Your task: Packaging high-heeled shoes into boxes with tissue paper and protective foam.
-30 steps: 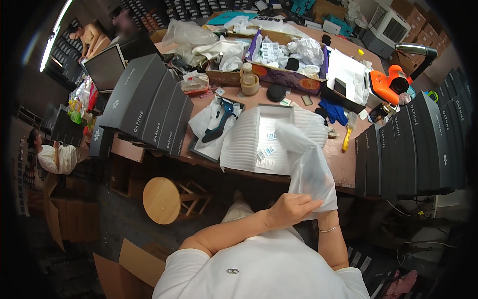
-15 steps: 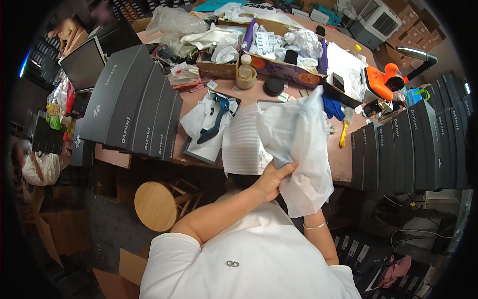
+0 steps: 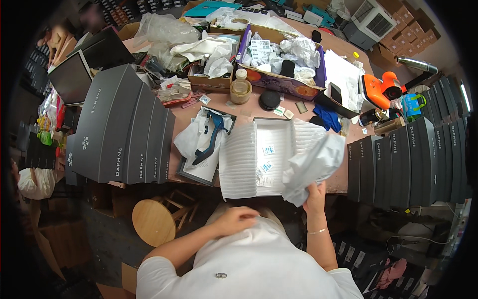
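Your left hand (image 3: pixel 238 220) has just let go and is hovering empty, fingers loosely curled, so your right hand (image 3: pixel 314 198), closed on its lower end, is managing the white wrap (image 3: pixel 318 162) alone above the table's (image 3: pixel 340 185) near edge. That is leaving the foam-lined box (image 3: pixel 275 137) uncovered (the blue shoe (image 3: pixel 203 155) is lying left of it).

- Wrap (image 3: pixel 314 167): thin, cloudy, creased; paper or plastic, unclear.
- Liner (image 3: pixel 238 167): ribbed, soft-looking foam.
- Boxes (image 3: pixel 107 127): smooth, matt card.
- Shoe (image 3: pixel 216 128): smooth, with a slight sheen.
- Worktop (image 3: pixel 340 184): dull, smooth.
- Stool (image 3: pixel 154 223): smooth, satiny wood.
- Bag (image 3: pixel 167 30): crinkled, glossy clear plastic.
- Orange machine (image 3: pixel 374 90): shiny hard plastic.
- Shirt (image 3: pixel 259 264): soft matt cloth.
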{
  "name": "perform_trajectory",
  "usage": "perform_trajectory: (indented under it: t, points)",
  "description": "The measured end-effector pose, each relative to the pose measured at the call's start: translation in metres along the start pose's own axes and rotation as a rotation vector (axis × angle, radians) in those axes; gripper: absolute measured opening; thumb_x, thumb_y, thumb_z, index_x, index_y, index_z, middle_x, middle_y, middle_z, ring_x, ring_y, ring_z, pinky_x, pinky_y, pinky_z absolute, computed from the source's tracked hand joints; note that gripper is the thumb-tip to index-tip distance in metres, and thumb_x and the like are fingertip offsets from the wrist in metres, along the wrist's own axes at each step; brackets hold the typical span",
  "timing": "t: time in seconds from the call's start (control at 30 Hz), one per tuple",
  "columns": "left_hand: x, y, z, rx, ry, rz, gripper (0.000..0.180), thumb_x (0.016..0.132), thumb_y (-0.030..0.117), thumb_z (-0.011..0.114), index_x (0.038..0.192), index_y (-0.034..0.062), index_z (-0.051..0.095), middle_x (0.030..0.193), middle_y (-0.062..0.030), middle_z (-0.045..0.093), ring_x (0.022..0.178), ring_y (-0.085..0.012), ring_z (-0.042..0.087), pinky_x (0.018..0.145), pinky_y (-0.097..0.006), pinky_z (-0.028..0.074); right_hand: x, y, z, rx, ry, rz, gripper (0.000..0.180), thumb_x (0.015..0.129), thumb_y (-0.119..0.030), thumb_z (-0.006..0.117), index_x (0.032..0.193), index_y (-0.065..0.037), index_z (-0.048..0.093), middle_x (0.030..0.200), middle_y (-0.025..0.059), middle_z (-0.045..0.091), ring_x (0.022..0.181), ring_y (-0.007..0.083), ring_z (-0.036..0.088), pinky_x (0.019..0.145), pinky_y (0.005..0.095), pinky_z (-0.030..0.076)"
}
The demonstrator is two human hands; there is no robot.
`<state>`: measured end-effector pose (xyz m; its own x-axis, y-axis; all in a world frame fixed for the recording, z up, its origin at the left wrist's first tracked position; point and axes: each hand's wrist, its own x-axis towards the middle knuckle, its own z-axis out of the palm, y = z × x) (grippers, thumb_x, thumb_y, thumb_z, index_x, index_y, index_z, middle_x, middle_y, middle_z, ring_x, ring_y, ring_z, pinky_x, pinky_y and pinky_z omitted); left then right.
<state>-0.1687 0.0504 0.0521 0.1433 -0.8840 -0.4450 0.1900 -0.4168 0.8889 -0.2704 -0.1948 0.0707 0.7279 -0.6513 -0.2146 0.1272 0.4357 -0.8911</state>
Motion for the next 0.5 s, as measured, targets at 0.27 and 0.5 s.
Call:
perform_trajectory:
  t: [0.27,0.5]
  points:
    - [0.074,-0.064,-0.006,-0.215,0.824,0.278,0.051,0.092,0.005,0.052,0.14,-0.0007,0.036,0.132,-0.0148,0.049,0.116,-0.0221,0.051,0.101,-0.031,0.038,0.077,0.134,-0.004,-1.534,-0.535,0.129,0.054,0.082,-0.016,0.06,0.134,-0.008,0.045,0.118,0.0216,0.058,0.109,0.0341,0.056,0.093,0.042,0.046]
    - [0.154,0.002,0.011,0.329,0.557,0.541,0.037,0.086,0.012,0.06,0.121,0.0002,0.056,0.121,-0.0197,0.057,0.122,-0.0349,0.048,0.103,-0.041,0.037,0.059,0.096,-0.058,-0.969,-0.626,-0.316,0.037,0.082,-0.015,0.061,0.117,-0.004,0.058,0.112,0.0202,0.062,0.106,0.0375,0.058,0.088,0.0415,0.047]
